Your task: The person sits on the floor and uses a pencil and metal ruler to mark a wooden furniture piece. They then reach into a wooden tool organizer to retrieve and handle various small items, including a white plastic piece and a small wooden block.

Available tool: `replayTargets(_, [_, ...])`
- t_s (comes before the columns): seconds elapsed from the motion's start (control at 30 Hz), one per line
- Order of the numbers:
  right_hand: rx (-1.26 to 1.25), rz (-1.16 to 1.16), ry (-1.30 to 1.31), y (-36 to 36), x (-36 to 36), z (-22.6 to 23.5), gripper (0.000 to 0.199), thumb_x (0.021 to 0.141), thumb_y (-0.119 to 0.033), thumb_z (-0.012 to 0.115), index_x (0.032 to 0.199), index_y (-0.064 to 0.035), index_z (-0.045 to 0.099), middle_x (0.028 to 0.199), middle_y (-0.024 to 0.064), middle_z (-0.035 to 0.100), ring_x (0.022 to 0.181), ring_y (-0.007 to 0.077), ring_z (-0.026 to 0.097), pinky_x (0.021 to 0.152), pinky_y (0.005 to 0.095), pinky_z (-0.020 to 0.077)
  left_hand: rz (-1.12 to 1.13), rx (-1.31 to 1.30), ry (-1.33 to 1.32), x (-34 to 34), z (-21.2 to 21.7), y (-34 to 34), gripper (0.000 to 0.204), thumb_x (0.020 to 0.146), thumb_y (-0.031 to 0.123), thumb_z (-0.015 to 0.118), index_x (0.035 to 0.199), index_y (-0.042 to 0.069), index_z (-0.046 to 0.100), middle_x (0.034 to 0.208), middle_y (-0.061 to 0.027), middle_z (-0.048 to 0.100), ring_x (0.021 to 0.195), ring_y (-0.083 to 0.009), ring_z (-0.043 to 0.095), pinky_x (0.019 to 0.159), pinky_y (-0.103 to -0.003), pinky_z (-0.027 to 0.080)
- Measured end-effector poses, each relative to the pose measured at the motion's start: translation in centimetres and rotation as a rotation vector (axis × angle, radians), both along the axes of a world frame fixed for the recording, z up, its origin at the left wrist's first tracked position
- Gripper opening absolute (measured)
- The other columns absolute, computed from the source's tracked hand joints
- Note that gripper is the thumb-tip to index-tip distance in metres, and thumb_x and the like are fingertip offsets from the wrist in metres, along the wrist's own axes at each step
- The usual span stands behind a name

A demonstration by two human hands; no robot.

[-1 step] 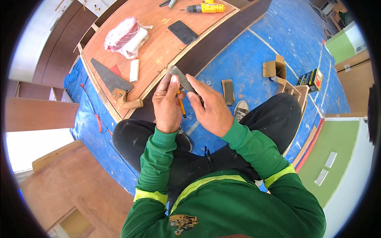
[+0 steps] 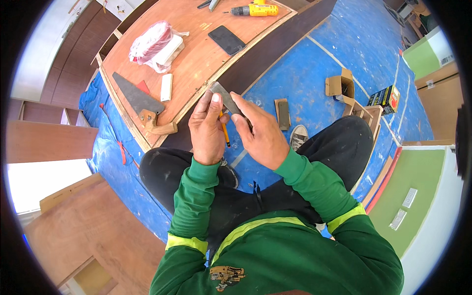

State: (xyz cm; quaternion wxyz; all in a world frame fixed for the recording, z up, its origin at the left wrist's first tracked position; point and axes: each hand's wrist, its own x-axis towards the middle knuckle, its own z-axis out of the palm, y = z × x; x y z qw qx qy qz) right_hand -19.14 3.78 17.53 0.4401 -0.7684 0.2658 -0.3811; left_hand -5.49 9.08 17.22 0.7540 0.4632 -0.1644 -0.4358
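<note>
A small grey metal plate (image 2: 227, 100) sits up in front of the seated person's chest, pinched between both hands so its flat face tilts toward the eyes. The left hand (image 2: 206, 129) closes fingers over the plate's near end and also traps a yellow pencil (image 2: 224, 132) that hangs down, kept ready. The right hand (image 2: 260, 135) curls round the plate's lower edge, steadying it. Just beyond lies a wooden board (image 2: 196, 54) on the blue floor sheet (image 2: 314, 73), carrying a handsaw (image 2: 140, 105), a dark phone (image 2: 226, 40), a yellow drill (image 2: 255, 10) and a wrapped bundle (image 2: 155, 44), all within reach.
</note>
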Motion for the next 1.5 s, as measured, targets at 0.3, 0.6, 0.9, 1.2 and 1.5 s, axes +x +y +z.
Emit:
replayTargets(0.3, [0.045, -0.078, -0.076, -1.6, 0.3, 0.1, 0.046, 0.105, -0.008, 0.062, 0.148, 0.0074, 0.056, 0.129, 0.0332, 0.068, 0.118, 0.0490, 0.068, 0.099, 0.0478, 0.0554, 0.018, -0.015, 0.013, 0.0, 0.0, -0.7, 0.041, 0.110, 0.023, 0.068, 0.145, 0.002, 0.065, 0.117, -0.0008, 0.070, 0.091, -0.0059, 0.057, 0.070, -0.023, 0.044])
replayTargets(0.6, [0.020, 0.024, -0.013, -1.0, -0.6, -0.1, 0.047, 0.106, -0.011, 0.063, 0.148, 0.0074, 0.055, 0.135, 0.0344, 0.067, 0.123, 0.0482, 0.067, 0.104, 0.0485, 0.0546, -0.083, -0.127, 0.075, 1.2, -1.0, -0.4, 0.048, 0.111, 0.018, 0.067, 0.154, 0.001, 0.057, 0.119, -0.0014, 0.069, 0.095, -0.0072, 0.060, 0.071, -0.023, 0.046])
replayTargets(0.9, [-0.009, 0.031, -0.005, -0.7, -0.3, -0.4, 0.046, 0.106, -0.011, 0.063, 0.148, 0.0061, 0.056, 0.134, 0.0334, 0.067, 0.123, 0.0482, 0.067, 0.103, 0.0483, 0.0549, -0.060, -0.082, 0.012, 1.1, -0.7, -0.5, 0.056, 0.107, 0.019, 0.074, 0.156, -0.001, 0.055, 0.110, 0.0006, 0.067, 0.086, -0.0033, 0.052, 0.066, -0.021, 0.042])
replayTargets(1.2, [0.012, 0.009, -0.010, -0.9, 0.3, 0.0, 0.046, 0.105, -0.010, 0.063, 0.147, 0.0065, 0.055, 0.131, 0.0332, 0.068, 0.119, 0.0492, 0.067, 0.100, 0.0497, 0.0552, 0.006, -0.003, 0.006, 0.4, -0.3, -0.7, 0.033, 0.111, 0.019, 0.066, 0.140, 0.003, 0.067, 0.098, 0.0023, 0.065, 0.081, -0.0024, 0.051, 0.061, -0.018, 0.039])
replayTargets(1.5, [0.020, 0.027, -0.011, -0.6, 0.2, -0.5, 0.047, 0.105, -0.010, 0.062, 0.148, 0.0072, 0.054, 0.130, 0.0333, 0.068, 0.119, 0.0486, 0.067, 0.101, 0.0496, 0.0550, -0.014, -0.054, -0.020, 0.6, -0.1, -0.7, 0.035, 0.111, 0.020, 0.067, 0.142, 0.004, 0.067, 0.108, 0.0016, 0.070, 0.080, -0.0032, 0.051, 0.063, -0.020, 0.039])
